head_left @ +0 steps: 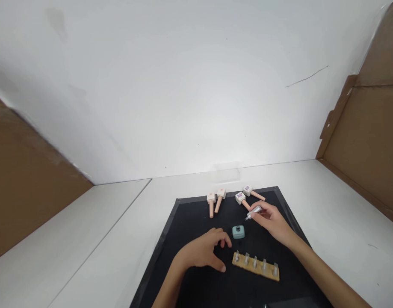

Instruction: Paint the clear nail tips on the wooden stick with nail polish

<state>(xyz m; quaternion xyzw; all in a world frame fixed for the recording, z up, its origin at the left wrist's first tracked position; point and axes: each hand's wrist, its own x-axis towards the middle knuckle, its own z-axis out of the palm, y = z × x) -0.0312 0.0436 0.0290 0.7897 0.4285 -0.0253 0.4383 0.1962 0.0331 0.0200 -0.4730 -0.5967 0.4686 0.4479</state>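
A slim silvery brush cap [255, 211] slants in the right hand [271, 219], pinched between thumb and fingers; its long axis points toward eight o'clock, brush tip [246, 219] lowest. A gap of black mat [190, 222] parts that tip from a squat, rounded teal bottle [238, 232], standing mouth up. At the bottle's eight o'clock, the left hand [206, 249] is spread, thumb and fingers apart. At five o'clock, a wavy-edged tan strip [270, 275] bears upright translucent tips [255, 262]. Blocky white bottles [240, 197] with smooth pink handles [211, 209] lie near the mat's far edge, eleven to one o'clock.
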